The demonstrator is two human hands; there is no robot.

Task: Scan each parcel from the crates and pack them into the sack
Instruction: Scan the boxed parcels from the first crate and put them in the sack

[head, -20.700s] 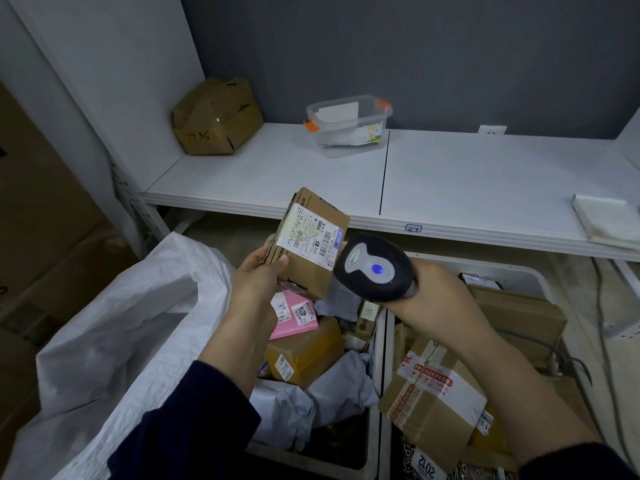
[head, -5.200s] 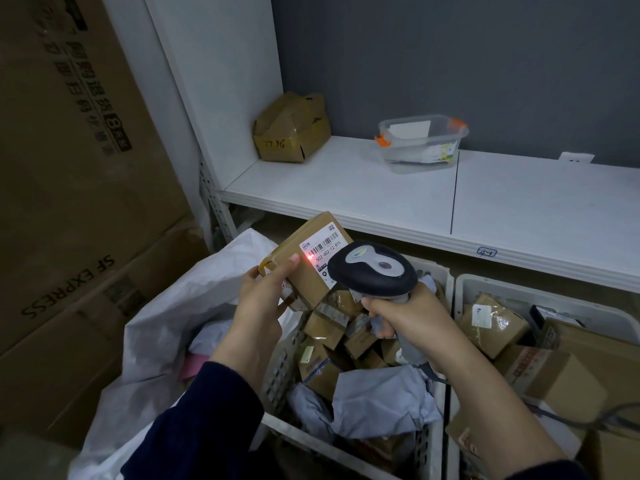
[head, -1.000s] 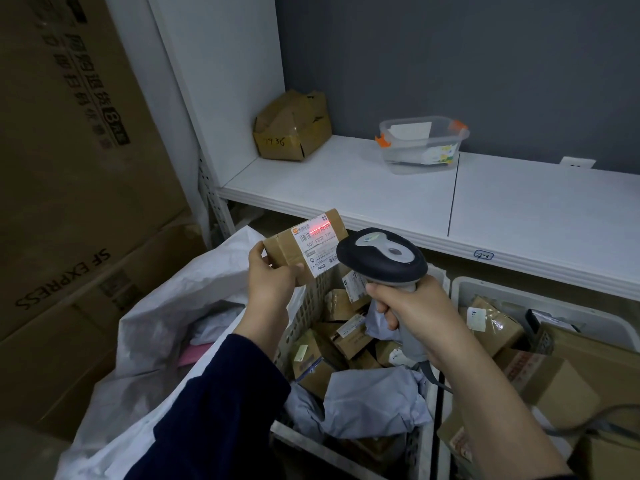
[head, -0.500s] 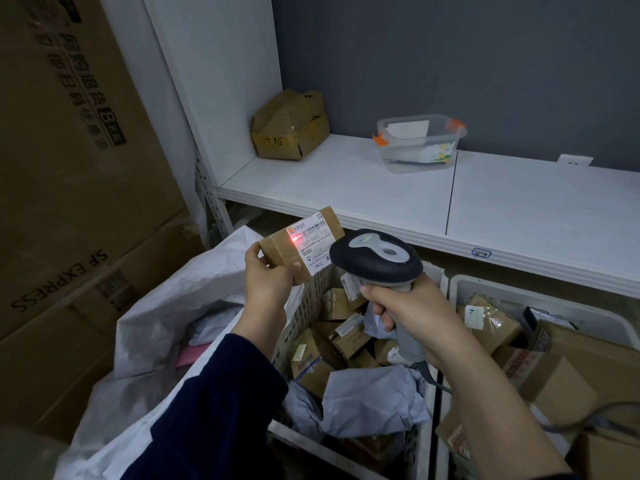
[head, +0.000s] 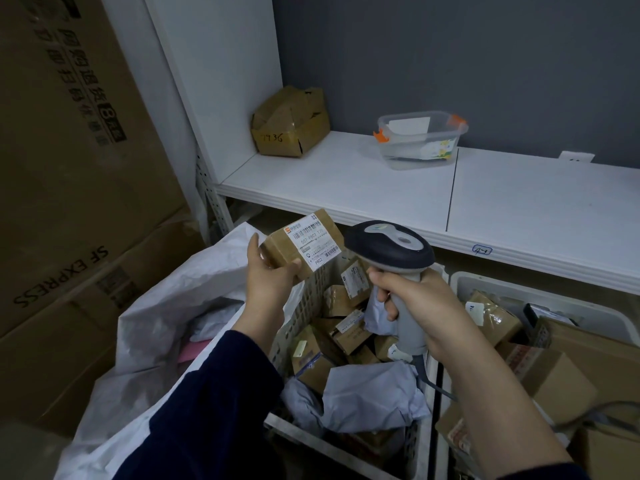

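My left hand point(head: 268, 277) grips a small brown cardboard parcel point(head: 304, 245) with a white barcode label, held up over the edge between sack and crate. My right hand point(head: 420, 306) grips the grey handle of a black-headed barcode scanner point(head: 389, 247), whose head points at the parcel's label from the right. No red scan light shows on the label. Below, a white slatted crate point(head: 304, 303) holds several small brown parcels and grey mailer bags. A second white crate point(head: 540, 297) at the right holds larger brown boxes. The white woven sack point(head: 156, 327) stands open at the left, with a pink parcel inside.
A white shelf point(head: 346, 181) runs behind the crates, carrying a crumpled brown box point(head: 291, 123) and a clear plastic tub point(head: 420, 140). Big cardboard cartons point(head: 69, 168) stack at the left beside the sack. The scanner's cable point(head: 436, 386) hangs down between the two crates.
The red scan light that lay on the label half a second ago is gone. The parcel and my left hand have shifted slightly left; the scanner stays aimed at it.
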